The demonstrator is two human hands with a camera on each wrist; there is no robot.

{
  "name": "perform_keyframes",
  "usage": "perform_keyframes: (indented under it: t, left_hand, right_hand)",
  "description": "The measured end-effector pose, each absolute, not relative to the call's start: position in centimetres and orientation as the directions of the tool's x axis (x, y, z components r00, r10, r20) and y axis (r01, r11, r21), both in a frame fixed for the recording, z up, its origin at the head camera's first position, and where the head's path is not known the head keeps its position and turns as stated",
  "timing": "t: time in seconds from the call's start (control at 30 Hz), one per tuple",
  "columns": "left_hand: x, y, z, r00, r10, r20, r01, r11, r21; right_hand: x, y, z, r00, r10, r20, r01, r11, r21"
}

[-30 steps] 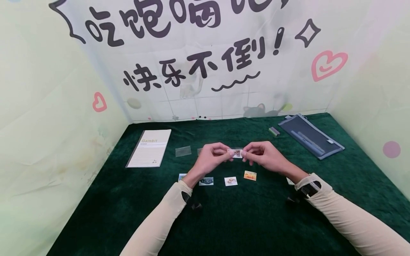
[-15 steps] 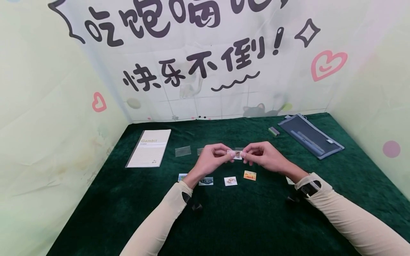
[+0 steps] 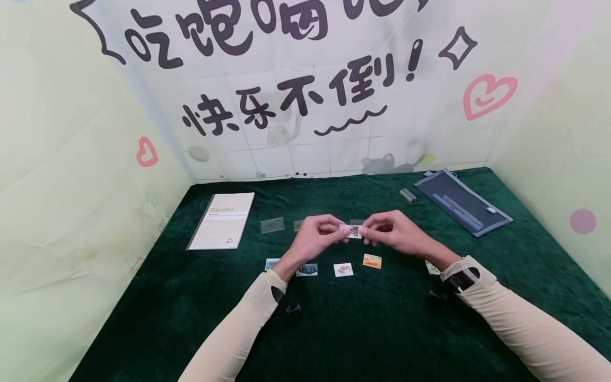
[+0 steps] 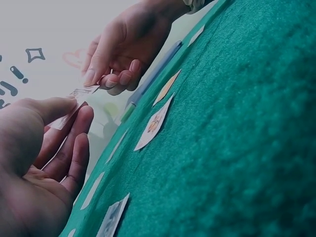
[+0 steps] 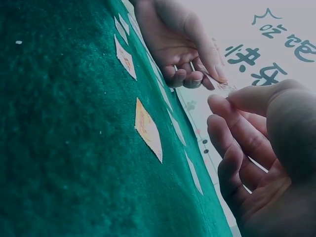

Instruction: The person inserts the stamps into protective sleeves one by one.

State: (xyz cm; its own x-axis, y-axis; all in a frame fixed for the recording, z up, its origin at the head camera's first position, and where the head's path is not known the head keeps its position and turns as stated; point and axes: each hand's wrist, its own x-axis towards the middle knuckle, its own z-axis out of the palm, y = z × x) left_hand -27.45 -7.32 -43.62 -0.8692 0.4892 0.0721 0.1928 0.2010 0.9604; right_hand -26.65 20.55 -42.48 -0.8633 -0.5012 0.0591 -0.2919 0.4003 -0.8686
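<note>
Postage stamp (image 3: 354, 231) was held up off the green-covered counter (image 3: 363, 334), between the person's hands, its long axis running from one to the other. The grip of the left hand (image 3: 315, 236) was clamped on one end, that of the right hand (image 3: 399, 234) on the opposite, so neither was nearer. I could read "Gambit" on the notebook (image 3: 221, 225) and "快乐不倒!" on the wall banner (image 3: 291, 154); its own print was too small.

At the centre of the head view, the small card (image 3: 355, 232) looks like smooth paper; below it spreads a tablecloth (image 3: 353, 329) of napped, velvety cloth. Left of centre, a clear sheet (image 3: 272, 225) has a plastic sheen. The backdrop (image 3: 315, 69) across the top looks like matt, lightly creased cloth.
</note>
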Motion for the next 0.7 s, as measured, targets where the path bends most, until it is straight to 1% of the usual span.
perform_keyframes:
  t: [0.4, 0.57, 0.7]
  left_hand:
    - [-27.4, -7.0, -43.9, -0.87, 0.488, 0.07, 0.207, 0.232, 0.95]
    - [-27.0, -6.6, -44.0, -0.853, 0.514, 0.089, 0.248, 0.25, 0.936]
    - [-26.4, -5.8, -44.1, -0.833, 0.542, 0.107, 0.28, 0.246, 0.928]
  right_hand:
    - [-26.8, 20.8, -42.6, -0.849, -0.526, 0.046, -0.308, 0.423, -0.852]
    - [-26.6, 20.6, -42.1, -0.857, -0.507, 0.097, -0.355, 0.441, -0.824]
    - [-26.4, 20.7, -41.5, -0.834, -0.537, 0.126, -0.413, 0.456, -0.789]
